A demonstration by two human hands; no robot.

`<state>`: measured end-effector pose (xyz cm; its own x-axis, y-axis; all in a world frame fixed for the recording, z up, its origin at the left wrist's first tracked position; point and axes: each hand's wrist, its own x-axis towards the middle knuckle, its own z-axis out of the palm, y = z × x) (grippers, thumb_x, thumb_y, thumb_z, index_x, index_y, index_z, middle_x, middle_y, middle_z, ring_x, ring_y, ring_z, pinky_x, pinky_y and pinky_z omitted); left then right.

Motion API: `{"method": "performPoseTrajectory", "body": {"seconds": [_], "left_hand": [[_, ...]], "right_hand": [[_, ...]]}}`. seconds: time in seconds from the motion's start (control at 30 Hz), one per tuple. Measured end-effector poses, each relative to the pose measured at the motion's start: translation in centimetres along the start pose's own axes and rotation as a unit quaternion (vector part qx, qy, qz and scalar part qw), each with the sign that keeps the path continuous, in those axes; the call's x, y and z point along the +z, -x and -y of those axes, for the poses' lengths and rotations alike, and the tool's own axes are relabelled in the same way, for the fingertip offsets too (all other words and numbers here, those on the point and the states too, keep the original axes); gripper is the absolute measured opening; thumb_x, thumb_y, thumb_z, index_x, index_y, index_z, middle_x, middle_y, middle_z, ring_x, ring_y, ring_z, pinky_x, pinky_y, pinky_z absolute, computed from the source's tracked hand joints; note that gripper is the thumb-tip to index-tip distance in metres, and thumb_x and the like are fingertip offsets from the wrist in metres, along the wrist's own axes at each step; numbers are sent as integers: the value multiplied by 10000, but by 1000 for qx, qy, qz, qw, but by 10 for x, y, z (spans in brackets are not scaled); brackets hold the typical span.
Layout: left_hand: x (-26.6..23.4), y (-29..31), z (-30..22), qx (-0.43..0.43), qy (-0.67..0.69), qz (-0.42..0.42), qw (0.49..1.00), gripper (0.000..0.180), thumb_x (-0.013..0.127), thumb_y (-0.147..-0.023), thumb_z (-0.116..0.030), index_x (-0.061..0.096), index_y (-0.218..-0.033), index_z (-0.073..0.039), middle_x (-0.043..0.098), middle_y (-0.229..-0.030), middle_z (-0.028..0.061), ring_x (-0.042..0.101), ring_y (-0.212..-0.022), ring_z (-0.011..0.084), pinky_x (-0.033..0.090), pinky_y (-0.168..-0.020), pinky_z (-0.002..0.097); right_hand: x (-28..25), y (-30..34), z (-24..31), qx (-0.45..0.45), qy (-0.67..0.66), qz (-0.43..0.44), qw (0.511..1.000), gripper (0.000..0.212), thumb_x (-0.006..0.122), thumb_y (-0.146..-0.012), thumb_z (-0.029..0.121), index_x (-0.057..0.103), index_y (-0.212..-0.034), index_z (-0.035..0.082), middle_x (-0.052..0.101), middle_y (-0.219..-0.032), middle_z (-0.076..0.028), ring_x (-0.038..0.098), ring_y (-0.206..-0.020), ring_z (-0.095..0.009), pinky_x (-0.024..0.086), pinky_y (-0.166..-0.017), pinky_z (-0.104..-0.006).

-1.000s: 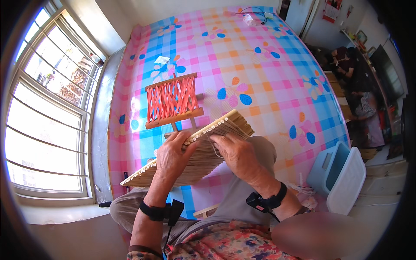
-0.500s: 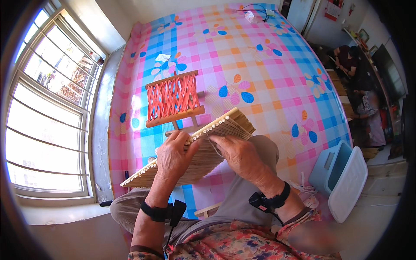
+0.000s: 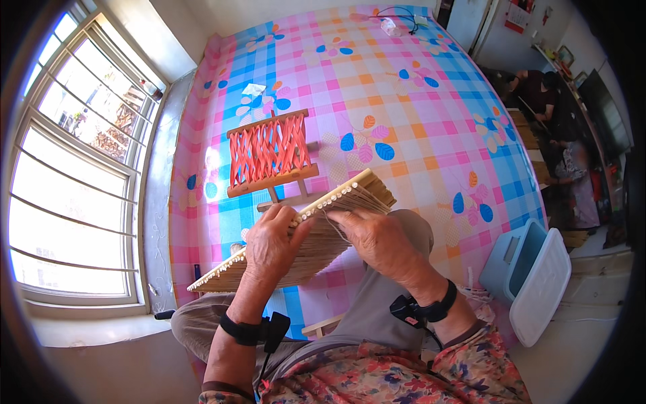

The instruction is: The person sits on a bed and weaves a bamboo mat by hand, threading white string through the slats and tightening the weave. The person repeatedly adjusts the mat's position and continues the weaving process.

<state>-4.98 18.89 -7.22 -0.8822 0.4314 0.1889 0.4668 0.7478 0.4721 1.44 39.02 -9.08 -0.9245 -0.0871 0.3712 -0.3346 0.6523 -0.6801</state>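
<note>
A long tan mat of thin sticks bound with thread (image 3: pixel 350 195) lies slanted across my lap. My left hand (image 3: pixel 272 242) grips its upper edge near the middle, fingers curled over the row of stick ends. My right hand (image 3: pixel 377 239) rests on the mat just to the right, fingertips pinching a pale thread at the edge. Both wrists wear black bands. Just beyond the mat stands a small wooden frame strung with orange-red strips (image 3: pixel 269 151).
A pink, blue and orange checked floor mat with flower prints (image 3: pixel 417 101) covers the floor ahead. A large window (image 3: pixel 67 175) is at left. A pale blue bin with a white lid (image 3: pixel 531 276) sits at right. Other people sit at far right (image 3: pixel 538 94).
My right hand's fingers have shifted slightly along the mat's upper edge with the thread. The mat and left hand stay nearly where they were.
</note>
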Motion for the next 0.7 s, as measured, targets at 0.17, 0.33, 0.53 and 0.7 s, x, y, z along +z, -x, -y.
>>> {"method": "performPoseTrajectory", "body": {"seconds": [0.17,0.33,0.53,0.7], "left_hand": [[1,1,-1,-2,-4,1,1000,297,720,-889,-306,611,-889,-30,605,-882,136,628,-780,375,486,-671,438],[1,2,-1,0,-6,-5,1000,293,724,-881,-304,616,-880,-31,608,-879,132,630,-773,370,488,-668,439],[4,3,-4,-7,-19,-15,1000,293,729,-876,-307,618,-861,-37,608,-867,122,633,-761,363,484,-655,445],[7,5,-5,-11,-31,-21,999,309,732,-875,-320,615,-851,-34,609,-866,120,633,-759,361,485,-650,447]], "right_hand": [[-2,0,-1,4,-13,12,1000,283,658,-896,44,676,-1176,75,704,-953,-169,690,-851,-349,574,-741,-416],[-4,1,-2,9,-40,20,999,276,654,-902,46,675,-1177,68,706,-973,-174,693,-883,-351,572,-761,-413],[-4,1,-5,6,-30,33,999,295,643,-911,44,657,-1204,63,706,-989,-176,691,-897,-360,571,-779,-421],[-3,4,4,39,-43,30,998,304,638,-916,45,638,-1219,49,701,-1031,-188,686,-921,-369,569,-791,-425]]}}
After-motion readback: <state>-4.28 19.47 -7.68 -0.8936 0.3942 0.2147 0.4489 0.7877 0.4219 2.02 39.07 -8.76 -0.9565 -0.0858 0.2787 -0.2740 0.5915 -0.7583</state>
